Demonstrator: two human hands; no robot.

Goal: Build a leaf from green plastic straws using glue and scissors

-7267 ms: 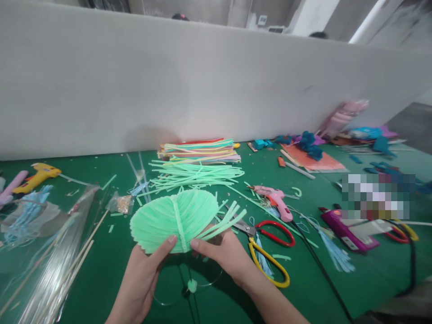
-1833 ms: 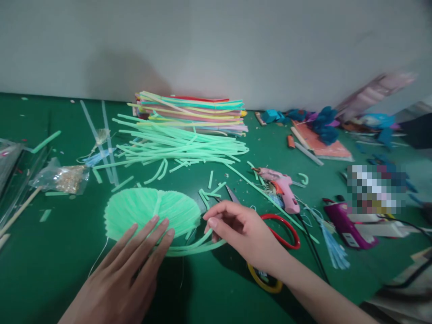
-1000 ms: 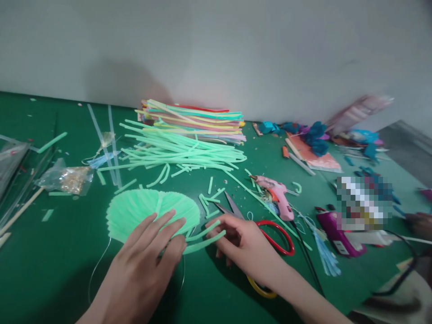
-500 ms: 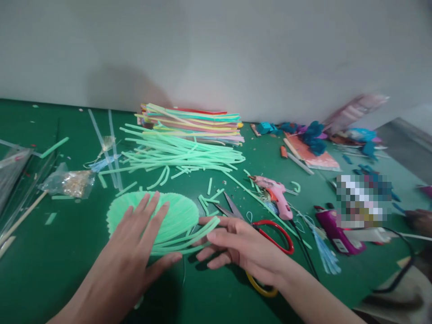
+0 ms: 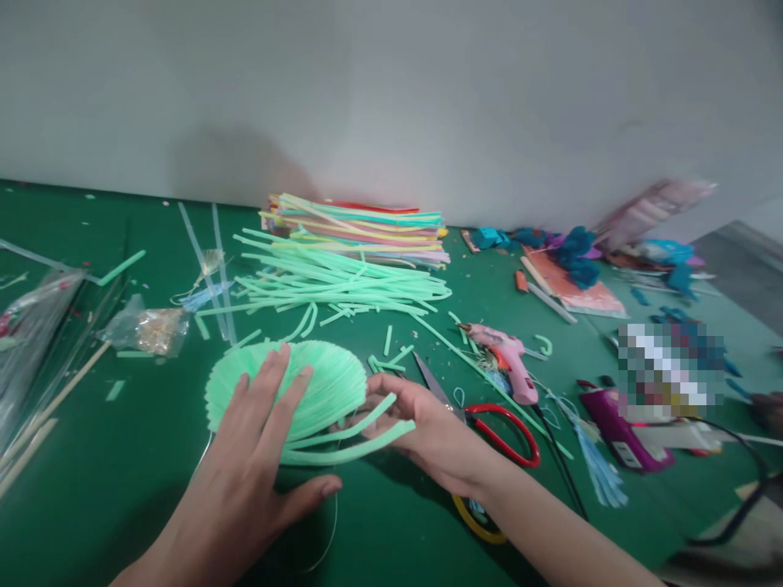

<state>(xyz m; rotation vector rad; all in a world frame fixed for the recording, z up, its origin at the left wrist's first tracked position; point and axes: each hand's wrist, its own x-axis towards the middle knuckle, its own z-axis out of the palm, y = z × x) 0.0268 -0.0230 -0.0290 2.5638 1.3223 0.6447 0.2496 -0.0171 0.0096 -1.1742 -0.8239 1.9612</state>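
A flat oval piece of mint-green pipe cleaners [image 5: 327, 379], laid side by side with a jagged left edge, is under my left hand [image 5: 245, 465]. That hand lies across it with fingers stretched and thumb apart. At the oval's right edge, my right hand [image 5: 428, 432] has its fingers curled behind the pipe cleaners; their tips are partly hidden. Loose pipe-cleaner ends [image 5: 373, 447] stick out past these fingers. A thin wire or thread [image 5: 335, 522] hangs below the piece. Scissors [image 5: 532, 456] with red and yellow handles lie partly beneath my right forearm.
Behind lie loose green pipe cleaners [image 5: 342, 277] and a multicoloured bundle [image 5: 367, 224]. A pink glue gun [image 5: 519, 371] is on the right, near a purple device [image 5: 617, 432]. A plastic bag [image 5: 159, 330] sits left. Another person's hand [image 5: 769, 412] shows at the right edge.
My right hand's fingers have moved up and curled in behind the loose ends, which now spread apart. The left hand stays on the piece. The view has shifted slightly.
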